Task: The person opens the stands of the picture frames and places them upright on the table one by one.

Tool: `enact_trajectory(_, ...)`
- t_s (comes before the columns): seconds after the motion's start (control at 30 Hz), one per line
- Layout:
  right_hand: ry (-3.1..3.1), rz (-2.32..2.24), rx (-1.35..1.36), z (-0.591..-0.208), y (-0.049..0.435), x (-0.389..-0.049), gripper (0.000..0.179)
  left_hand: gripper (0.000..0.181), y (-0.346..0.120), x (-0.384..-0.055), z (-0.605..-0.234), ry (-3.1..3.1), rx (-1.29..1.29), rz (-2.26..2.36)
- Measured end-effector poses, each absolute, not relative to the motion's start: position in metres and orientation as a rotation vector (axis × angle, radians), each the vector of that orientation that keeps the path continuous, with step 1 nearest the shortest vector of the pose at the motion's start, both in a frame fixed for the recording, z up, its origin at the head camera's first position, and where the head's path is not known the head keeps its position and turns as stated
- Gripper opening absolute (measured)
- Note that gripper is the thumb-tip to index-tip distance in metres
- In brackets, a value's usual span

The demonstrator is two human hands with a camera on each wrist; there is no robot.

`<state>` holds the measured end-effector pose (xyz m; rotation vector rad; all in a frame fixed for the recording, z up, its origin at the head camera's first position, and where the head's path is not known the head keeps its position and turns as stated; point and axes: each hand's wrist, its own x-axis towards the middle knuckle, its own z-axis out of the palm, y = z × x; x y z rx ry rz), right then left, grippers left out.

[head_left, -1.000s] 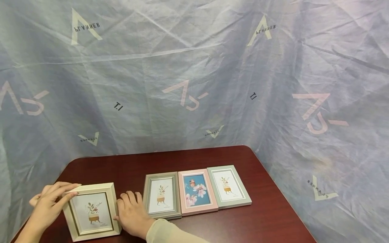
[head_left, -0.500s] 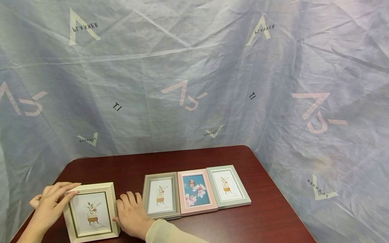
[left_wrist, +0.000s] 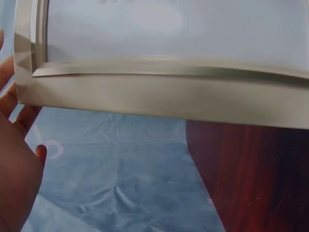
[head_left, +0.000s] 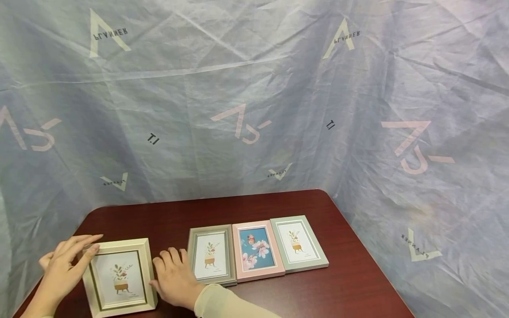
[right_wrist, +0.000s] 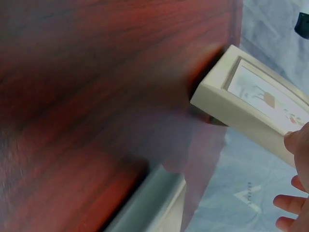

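A cream picture frame (head_left: pixel 119 276) with a potted-plant print stands on the dark red table, leaning back. My left hand (head_left: pixel 63 271) is beside its upper left corner, fingers extended and fingertips right at the edge. In the left wrist view, fingers (left_wrist: pixel 7 99) show around that frame's corner (left_wrist: pixel 159 96). My right hand (head_left: pixel 175 277) is at the opposite side, its thumb at the frame's right edge and its other fingers loosely bent. The right wrist view shows that thumb (right_wrist: pixel 297 142) on the side of the cream frame (right_wrist: pixel 241 113).
To the right lie a grey-brown frame (head_left: pixel 192 256), a pink frame with a blossom picture (head_left: pixel 258 251) and a pale green frame (head_left: pixel 300 243), side by side in a row. The wooden table (head_left: pixel 318 291) is enclosed by a grey-blue printed cloth (head_left: pixel 254 88).
My left fingers have lifted slightly away from the frame's upper left corner. My right hand has moved a little to the right. The cream frame stays standing in place.
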<state>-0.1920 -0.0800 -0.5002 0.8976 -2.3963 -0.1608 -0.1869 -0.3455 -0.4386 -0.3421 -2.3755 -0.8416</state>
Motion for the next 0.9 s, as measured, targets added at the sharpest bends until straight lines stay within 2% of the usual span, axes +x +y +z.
enact_trajectory(0.13, -2.436, -0.161, 0.896, -0.499, -0.07, -0.197, 0.047, 0.03, -0.339, -0.189, -0.436, -2.425, -0.328, -0.75)
enact_trajectory(0.53, -2.538, -0.184, 0.861, -0.492, -0.022, -0.216, 0.047, 0.067, -0.299, -0.197, -0.419, -2.521, -0.294, -0.599)
enact_trajectory(0.9, -2.535, -0.172, 0.863, -0.495, 0.031, -0.229, 0.044, 0.068, -0.253, -0.204, -0.415, -2.6, -0.372, -0.469)
